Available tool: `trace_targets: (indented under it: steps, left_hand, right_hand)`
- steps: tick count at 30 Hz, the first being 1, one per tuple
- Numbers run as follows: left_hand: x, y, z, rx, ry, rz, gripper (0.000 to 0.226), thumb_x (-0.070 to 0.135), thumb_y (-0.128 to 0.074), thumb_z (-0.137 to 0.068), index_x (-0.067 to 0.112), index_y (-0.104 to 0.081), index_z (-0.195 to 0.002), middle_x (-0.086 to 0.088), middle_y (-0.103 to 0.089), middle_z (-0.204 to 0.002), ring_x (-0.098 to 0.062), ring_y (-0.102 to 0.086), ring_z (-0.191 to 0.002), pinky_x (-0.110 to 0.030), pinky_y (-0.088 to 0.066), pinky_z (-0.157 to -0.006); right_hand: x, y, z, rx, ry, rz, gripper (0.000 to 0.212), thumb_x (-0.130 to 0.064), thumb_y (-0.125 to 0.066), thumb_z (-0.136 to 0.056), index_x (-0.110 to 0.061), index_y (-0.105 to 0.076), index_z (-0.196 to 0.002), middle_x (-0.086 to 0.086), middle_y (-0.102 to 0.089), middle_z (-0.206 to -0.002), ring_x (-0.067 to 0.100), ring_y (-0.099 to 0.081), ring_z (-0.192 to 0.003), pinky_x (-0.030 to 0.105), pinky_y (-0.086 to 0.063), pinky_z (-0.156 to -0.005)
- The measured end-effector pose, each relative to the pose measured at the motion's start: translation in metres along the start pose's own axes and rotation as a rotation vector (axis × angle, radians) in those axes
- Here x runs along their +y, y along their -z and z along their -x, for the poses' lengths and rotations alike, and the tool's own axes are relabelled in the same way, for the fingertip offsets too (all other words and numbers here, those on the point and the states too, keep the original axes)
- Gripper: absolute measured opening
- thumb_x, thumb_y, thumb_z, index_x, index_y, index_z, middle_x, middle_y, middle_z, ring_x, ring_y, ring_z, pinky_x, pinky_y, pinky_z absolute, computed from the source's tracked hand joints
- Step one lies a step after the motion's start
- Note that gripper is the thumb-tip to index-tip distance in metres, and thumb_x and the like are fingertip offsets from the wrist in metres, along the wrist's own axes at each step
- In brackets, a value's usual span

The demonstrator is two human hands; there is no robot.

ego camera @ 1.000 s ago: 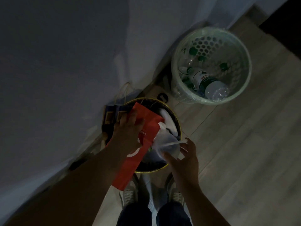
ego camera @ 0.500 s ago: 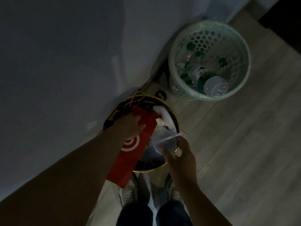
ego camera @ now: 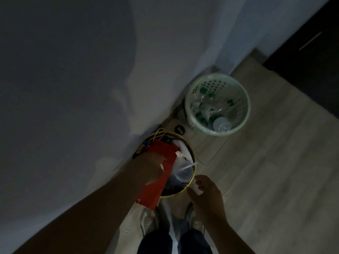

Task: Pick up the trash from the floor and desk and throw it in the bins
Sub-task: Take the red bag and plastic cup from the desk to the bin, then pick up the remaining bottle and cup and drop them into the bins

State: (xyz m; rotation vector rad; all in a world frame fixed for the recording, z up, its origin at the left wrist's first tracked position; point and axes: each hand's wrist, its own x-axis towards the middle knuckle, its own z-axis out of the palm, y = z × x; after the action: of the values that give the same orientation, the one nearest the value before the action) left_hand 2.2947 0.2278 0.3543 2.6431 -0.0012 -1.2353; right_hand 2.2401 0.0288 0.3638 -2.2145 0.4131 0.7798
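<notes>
Pale wood floor [ego camera: 275, 180]. My left hand [ego camera: 150, 167] clamps the flat red paper bag [ego camera: 165, 153], half inside the round gold-rimmed bin [ego camera: 194, 162]; right hand [ego camera: 207, 197] hangs slack (apparently empty) beside its rim. Next: push down, release.

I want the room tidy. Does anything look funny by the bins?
Yes. The red bag is not fully in the dark bin: its near end pokes out over the yellow rim, and the left hand holds it there. The bottles in the pale mesh bin sit fully inside.

Plastic cup [ego camera: 184, 174] now out of right grip [ego camera: 207, 195], inside bin [ego camera: 194, 160].
</notes>
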Motion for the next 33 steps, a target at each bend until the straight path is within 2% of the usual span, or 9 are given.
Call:
trace_targets:
  steps: [6,8,10,12,17,24,27,29,33]
  left_hand:
    - [0.018,0.072,0.089,0.118,-0.125,-0.099,0.045,0.032,-0.053,-0.094,0.01,-0.05,-0.133,-0.011,-0.051,-0.137,-0.021,-0.05,-0.124,-0.028,-0.038,-0.103]
    - [0.023,0.106,0.119,0.271,-0.209,-0.086,0.038,0.023,-0.068,-0.083,0.004,-0.063,-0.116,-0.015,-0.064,-0.118,-0.019,-0.062,-0.107,-0.022,-0.047,-0.087]
    - [0.033,0.151,0.154,0.28,-0.213,-0.06,0.03,0.024,-0.057,-0.09,0.006,-0.062,-0.114,-0.012,-0.063,-0.116,-0.023,-0.059,-0.106,-0.024,-0.041,-0.081]
    - [0.04,0.192,0.187,0.271,-0.198,-0.04,0.036,0.028,-0.046,-0.096,0.007,-0.055,-0.124,-0.009,-0.058,-0.125,-0.022,-0.054,-0.113,-0.025,-0.037,-0.087]
    - [0.065,0.304,0.278,0.479,-0.284,-0.005,0.049,0.033,-0.049,-0.096,0.016,-0.042,-0.142,-0.004,-0.046,-0.143,-0.018,-0.044,-0.128,-0.021,-0.029,-0.104]
    - [0.112,0.426,0.442,0.921,-0.38,0.078,0.04,0.034,-0.063,-0.088,0.021,-0.057,-0.126,0.004,-0.062,-0.117,-0.014,-0.058,-0.104,-0.018,-0.042,-0.082]
    - [0.132,0.456,0.517,1.108,-0.4,0.1,0.035,0.036,-0.066,-0.085,0.026,-0.061,-0.118,0.013,-0.061,-0.107,-0.006,-0.06,-0.095,-0.004,-0.036,-0.066]
    - [0.149,0.466,0.563,1.208,-0.4,0.053,0.034,0.038,-0.065,-0.085,0.029,-0.061,-0.117,0.017,-0.061,-0.107,-0.001,-0.058,-0.095,-0.001,-0.038,-0.068]
    - [0.183,0.468,0.629,1.317,-0.361,0.053,0.033,0.041,-0.063,-0.085,0.033,-0.06,-0.117,0.02,-0.062,-0.111,0.006,-0.057,-0.098,-0.015,-0.048,-0.086]
  right_hand:
    - [-0.075,0.076,0.044,-0.009,0.201,0.174,0.033,-0.028,-0.07,-0.082,-0.027,-0.057,-0.112,-0.002,-0.06,-0.113,0.011,-0.058,-0.097,0.022,-0.047,-0.079]
    - [-0.103,0.104,0.059,-0.017,0.237,0.244,0.042,-0.028,-0.07,-0.082,-0.02,-0.056,-0.121,0.001,-0.059,-0.119,0.016,-0.058,-0.106,0.028,-0.047,-0.089]
    - [-0.139,0.14,0.078,-0.007,0.3,0.297,0.051,-0.03,-0.068,-0.083,-0.019,-0.052,-0.13,0.0,-0.057,-0.127,0.014,-0.055,-0.116,0.025,-0.043,-0.096]
    - [-0.176,0.176,0.098,0.037,0.393,0.346,0.053,-0.031,-0.068,-0.084,-0.019,-0.051,-0.133,0.0,-0.055,-0.131,0.014,-0.053,-0.12,0.024,-0.042,-0.099]
    - [-0.277,0.278,0.164,0.202,0.612,0.402,0.05,-0.029,-0.067,-0.086,-0.02,-0.051,-0.132,0.0,-0.055,-0.127,0.018,-0.052,-0.118,0.02,-0.036,-0.092]
    - [-0.385,0.403,0.298,0.355,0.951,0.306,0.049,-0.035,-0.072,-0.082,-0.028,-0.053,-0.127,-0.012,-0.058,-0.115,0.002,-0.054,-0.1,0.023,-0.048,-0.092]
    - [-0.411,0.45,0.352,0.397,1.096,0.292,0.046,-0.038,-0.072,-0.081,-0.033,-0.055,-0.123,-0.021,-0.056,-0.109,-0.005,-0.053,-0.1,0.015,-0.046,-0.089]
    - [-0.423,0.48,0.383,0.423,1.196,0.286,0.044,-0.038,-0.071,-0.081,-0.034,-0.055,-0.122,-0.024,-0.056,-0.107,-0.007,-0.053,-0.1,0.011,-0.044,-0.086]
    - [-0.434,0.528,0.431,0.438,1.36,0.276,0.042,-0.044,-0.069,-0.078,-0.039,-0.056,-0.117,-0.027,-0.058,-0.107,-0.009,-0.054,-0.1,0.013,-0.047,-0.087]
